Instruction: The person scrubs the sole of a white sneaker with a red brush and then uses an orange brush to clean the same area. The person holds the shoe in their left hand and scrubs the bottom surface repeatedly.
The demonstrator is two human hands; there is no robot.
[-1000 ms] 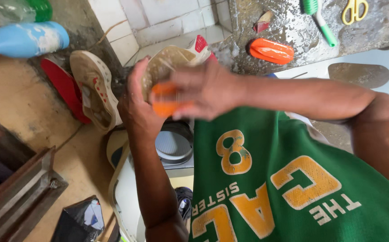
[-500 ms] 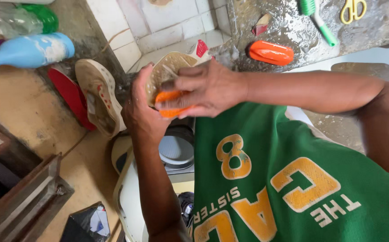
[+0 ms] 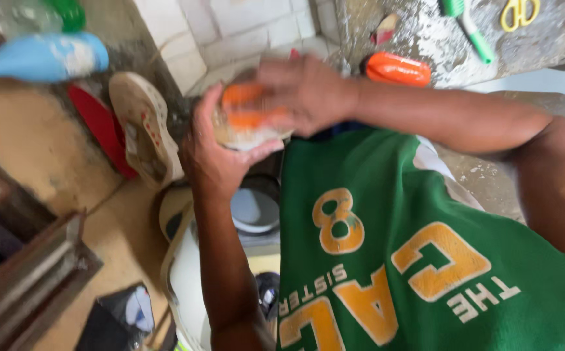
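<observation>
My left hand [image 3: 214, 153] cups a worn beige sandal [image 3: 246, 133] from below, in front of my chest. Pressed onto the sandal's top is my right hand [image 3: 305, 91], which grips a small orange scrubbing brush [image 3: 246, 107]. Both hands are blurred by motion, and my fingers hide most of the brush. My green shirt [image 3: 425, 260] with yellow print fills the lower right of the view.
A second beige sandal [image 3: 144, 133] and a red one [image 3: 99, 127] lean on the floor by a tiled wall. Behind them lie a blue bottle [image 3: 41, 57] and a green bottle [image 3: 67, 13]. On the wet ledge rest an orange brush [image 3: 396, 68], a green toothbrush [image 3: 468, 26] and yellow scissors [image 3: 520, 13]. Below my hands sits a white basin [image 3: 253, 211].
My right hand has slid the orange brush across the sandal, up and to the left. Both hands now sit slightly higher in view and are more blurred.
</observation>
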